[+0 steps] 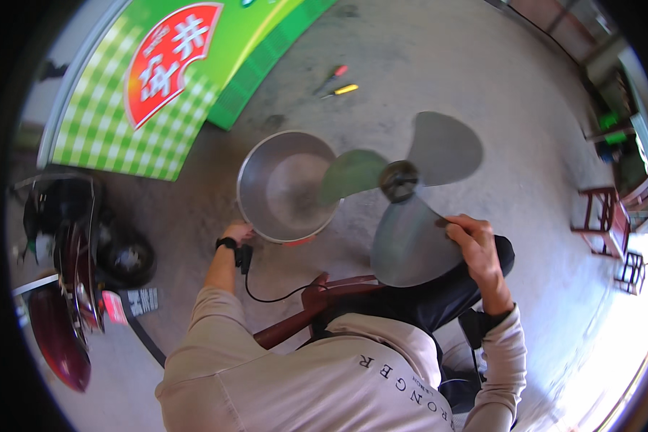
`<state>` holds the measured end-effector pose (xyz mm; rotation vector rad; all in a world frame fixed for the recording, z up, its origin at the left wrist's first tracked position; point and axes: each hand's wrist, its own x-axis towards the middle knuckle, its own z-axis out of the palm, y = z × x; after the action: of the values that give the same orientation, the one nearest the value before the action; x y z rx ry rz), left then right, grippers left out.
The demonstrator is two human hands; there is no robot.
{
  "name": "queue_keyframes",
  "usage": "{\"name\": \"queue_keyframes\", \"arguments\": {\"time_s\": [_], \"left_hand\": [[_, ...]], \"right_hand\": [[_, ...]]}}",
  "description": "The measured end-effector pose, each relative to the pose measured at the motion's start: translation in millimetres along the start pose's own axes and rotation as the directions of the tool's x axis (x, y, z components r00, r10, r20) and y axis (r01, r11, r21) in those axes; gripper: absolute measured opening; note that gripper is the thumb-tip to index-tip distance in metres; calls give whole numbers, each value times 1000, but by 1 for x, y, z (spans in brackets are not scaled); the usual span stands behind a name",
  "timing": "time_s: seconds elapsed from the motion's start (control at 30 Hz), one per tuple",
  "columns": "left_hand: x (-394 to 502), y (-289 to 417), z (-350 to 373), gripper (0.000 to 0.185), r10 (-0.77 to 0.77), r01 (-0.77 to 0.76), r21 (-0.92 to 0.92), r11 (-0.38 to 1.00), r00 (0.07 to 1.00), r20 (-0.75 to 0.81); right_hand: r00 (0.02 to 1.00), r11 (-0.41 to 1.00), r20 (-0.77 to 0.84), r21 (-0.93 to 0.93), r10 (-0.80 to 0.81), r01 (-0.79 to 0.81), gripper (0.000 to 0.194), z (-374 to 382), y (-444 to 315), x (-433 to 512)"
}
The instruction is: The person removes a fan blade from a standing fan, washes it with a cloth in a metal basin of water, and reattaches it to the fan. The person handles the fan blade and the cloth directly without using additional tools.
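Observation:
My right hand (472,237) pinches the edge of one blade of a translucent grey three-bladed plastic fan impeller (421,243). The impeller is held up in front of me, its dark hub facing the camera. Its left blade overlaps the rim of a round metal basin (256,208) on the floor. My left hand (239,231) is at the near left outer side of that basin, by the rim. Its fingers are mostly hidden, so I cannot tell whether they grip it. A black device with a cable (243,259) hangs beside the left wrist.
Two screwdrivers, one yellow-handled (346,90) and one red-handled (340,71), lie on the concrete floor beyond the basin. A green printed cabinet (108,129) stands at far left, a motorcycle (75,254) at left. Wooden chairs (607,221) are at right. A reddish-brown wooden seat (291,324) is beneath me.

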<state>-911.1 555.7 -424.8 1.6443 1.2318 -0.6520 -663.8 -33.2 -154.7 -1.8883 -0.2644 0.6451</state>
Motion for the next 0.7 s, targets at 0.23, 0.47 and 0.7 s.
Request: {"name": "queue_keyframes", "arguments": {"time_s": [0.23, 0.47, 0.7], "left_hand": [[-13, -6, 14, 34, 96, -100, -91, 991, 994, -45], [-42, -30, 39, 24, 31, -58, -563, 824, 998, -58], [-42, -18, 47, 32, 162, -178, -626, 759, 983, -83]], "right_hand": [[952, 978, 304, 185, 41, -102, 26, 165, 9, 110], [870, 981, 476, 64, 131, -183, 30, 219, 46, 156], [835, 898, 406, 69, 372, -434, 45, 202, 113, 208]]}}
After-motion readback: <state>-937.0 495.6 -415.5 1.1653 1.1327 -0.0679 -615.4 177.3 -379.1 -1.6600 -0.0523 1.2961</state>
